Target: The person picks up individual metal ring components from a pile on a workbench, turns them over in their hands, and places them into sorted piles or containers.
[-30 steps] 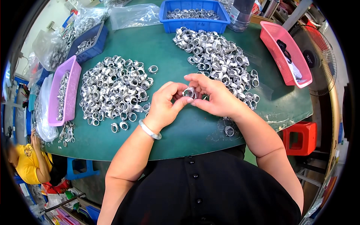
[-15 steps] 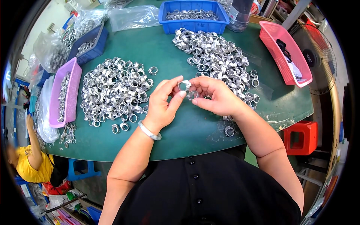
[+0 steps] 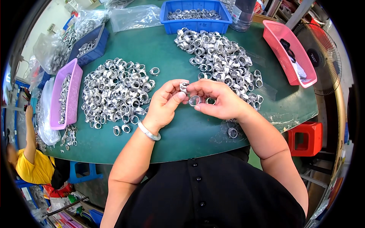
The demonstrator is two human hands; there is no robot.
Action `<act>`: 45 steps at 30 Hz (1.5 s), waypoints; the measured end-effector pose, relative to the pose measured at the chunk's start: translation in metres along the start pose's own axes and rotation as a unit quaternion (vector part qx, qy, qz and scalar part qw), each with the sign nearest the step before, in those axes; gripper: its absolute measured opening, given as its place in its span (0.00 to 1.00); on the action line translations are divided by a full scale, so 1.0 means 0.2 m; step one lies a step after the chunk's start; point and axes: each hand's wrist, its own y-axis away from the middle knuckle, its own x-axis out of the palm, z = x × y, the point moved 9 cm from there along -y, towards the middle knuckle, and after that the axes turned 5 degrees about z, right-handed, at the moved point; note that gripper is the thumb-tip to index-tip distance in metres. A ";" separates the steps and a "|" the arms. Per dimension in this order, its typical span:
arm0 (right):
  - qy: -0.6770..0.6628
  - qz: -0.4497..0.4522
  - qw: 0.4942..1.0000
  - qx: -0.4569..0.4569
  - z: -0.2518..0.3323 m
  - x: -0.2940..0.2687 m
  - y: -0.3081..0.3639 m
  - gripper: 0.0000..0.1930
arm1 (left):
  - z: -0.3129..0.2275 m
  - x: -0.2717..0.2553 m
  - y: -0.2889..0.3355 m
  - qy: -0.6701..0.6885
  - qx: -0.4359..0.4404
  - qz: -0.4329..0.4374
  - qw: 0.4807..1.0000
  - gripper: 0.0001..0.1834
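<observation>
Turned since a moment ago, one silvery ring [image 3: 184, 87] is pinched in the left hand [image 3: 162, 104]; beside it, the right hand [image 3: 222, 99] clasps a second ring [image 3: 194, 100]. Beyond lie a left ring pile [image 3: 116, 91] and a right ring pile [image 3: 224, 59], which finished I cannot tell; farther, a blue tray [image 3: 195, 26] holds more

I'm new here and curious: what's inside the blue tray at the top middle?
The blue tray holds many silvery metal rings, spread in a jumbled layer. They cover much of its floor, so anything lying beneath them can't be seen.
</observation>
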 end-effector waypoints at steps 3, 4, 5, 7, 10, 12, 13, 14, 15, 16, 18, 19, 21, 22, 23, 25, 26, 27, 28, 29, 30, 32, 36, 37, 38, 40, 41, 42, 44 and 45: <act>-0.033 -0.008 0.999 0.006 0.01 -0.01 0.01 0.21 | 0.02 0.00 0.00 0.131 -0.038 0.005 0.991 0.18; -0.033 -0.008 0.999 0.005 0.02 -0.01 0.01 0.21 | 0.01 0.00 0.00 0.130 -0.038 0.005 0.991 0.18; -0.040 -0.012 0.999 0.003 0.02 -0.02 0.01 0.20 | 0.00 0.02 0.00 0.175 -0.033 0.026 0.984 0.18; -0.047 -0.015 0.999 0.000 0.04 -0.03 0.01 0.20 | -0.01 0.04 0.00 0.229 -0.025 0.060 0.971 0.20; -0.046 -0.015 0.999 -0.014 0.05 -0.02 0.01 0.20 | -0.02 0.04 -0.01 0.289 -0.029 0.086 0.953 0.20; -0.024 -0.018 0.999 -0.029 0.04 -0.03 0.02 0.20 | -0.02 0.03 -0.01 0.293 -0.032 0.088 0.952 0.20; -0.025 -0.018 0.999 -0.029 0.04 -0.03 0.02 0.20 | -0.02 0.03 -0.01 0.296 -0.033 0.089 0.950 0.20; -0.017 -0.017 0.999 -0.027 0.05 -0.03 0.02 0.21 | -0.02 0.03 -0.01 0.296 -0.034 0.088 0.950 0.20; -0.010 -0.016 1.000 -0.025 0.05 -0.03 0.02 0.21 | -0.02 0.03 -0.01 0.292 -0.034 0.089 0.952 0.20; -0.010 -0.015 1.000 -0.025 0.05 -0.03 0.02 0.21 | -0.02 0.03 -0.01 0.288 -0.033 0.091 0.953 0.20; -0.011 -0.016 1.000 -0.025 0.05 -0.03 0.02 0.21 | -0.03 0.04 -0.01 0.270 -0.031 0.092 0.958 0.20; -0.012 -0.015 1.000 -0.025 0.05 -0.03 0.02 0.21 | -0.03 0.04 -0.01 0.252 -0.030 0.093 0.963 0.19; -0.012 -0.006 1.000 -0.023 0.06 -0.03 0.01 0.21 | -0.03 0.03 0.00 0.227 -0.034 0.083 0.970 0.20; -0.012 -0.006 1.000 -0.023 0.06 -0.02 0.01 0.21 | -0.02 0.02 0.00 0.203 -0.038 0.075 0.976 0.20; -0.003 -0.003 1.000 -0.025 0.06 -0.02 0.01 0.21 | -0.02 0.02 0.00 0.203 -0.038 0.075 0.976 0.20; 0.006 -0.001 1.000 -0.026 0.07 -0.02 0.01 0.22 | -0.03 0.03 0.00 0.188 -0.040 0.079 0.978 0.20; 0.028 0.005 0.999 -0.034 0.08 -0.02 0.01 0.23 | -0.03 0.03 0.00 0.188 -0.040 0.080 0.978 0.20; 0.050 0.012 0.998 -0.041 0.09 -0.01 0.00 0.23 | -0.03 0.03 0.00 0.190 -0.039 0.086 0.977 0.19; 0.050 0.012 0.998 -0.042 0.09 -0.01 0.00 0.23 | -0.03 0.04 0.00 0.191 -0.037 0.093 0.977 0.18; 0.058 0.014 0.997 -0.047 0.10 -0.01 0.00 0.24 | -0.04 0.03 0.00 0.190 -0.037 0.092 0.977 0.18; 0.066 0.016 0.996 -0.052 0.11 -0.01 0.00 0.25 | -0.04 0.03 0.00 0.189 -0.038 0.093 0.977 0.19; 0.074 0.018 0.996 -0.054 0.10 -0.01 0.00 0.26 | -0.04 0.04 0.00 0.188 -0.040 0.095 0.977 0.19; 0.087 0.024 0.994 -0.057 0.11 -0.01 0.00 0.26 | -0.03 0.03 0.00 0.189 -0.041 0.091 0.977 0.21; 0.087 0.023 0.994 -0.057 0.11 -0.01 0.00 0.26 | -0.03 0.03 0.00 0.192 -0.038 0.092 0.976 0.21; 0.088 0.024 0.994 -0.058 0.11 -0.01 0.00 0.26 | -0.03 0.03 0.00 0.191 -0.038 0.093 0.976 0.21; 0.090 0.024 0.994 -0.059 0.11 -0.01 0.00 0.26 | -0.03 0.03 0.00 0.199 -0.030 0.096 0.975 0.21; 0.093 0.025 0.993 -0.063 0.11 -0.01 0.00 0.27 | -0.03 0.03 0.00 0.199 -0.030 0.096 0.975 0.21; 0.096 0.026 0.993 -0.068 0.12 -0.01 0.00 0.27 | -0.03 0.03 0.00 0.201 -0.030 0.099 0.974 0.22; 0.097 0.022 0.993 -0.070 0.12 -0.01 0.01 0.26 | -0.04 0.03 0.00 0.203 -0.031 0.101 0.973 0.22; 0.099 0.017 0.992 -0.071 0.11 -0.02 0.01 0.26 | -0.04 0.03 0.00 0.206 -0.031 0.102 0.973 0.22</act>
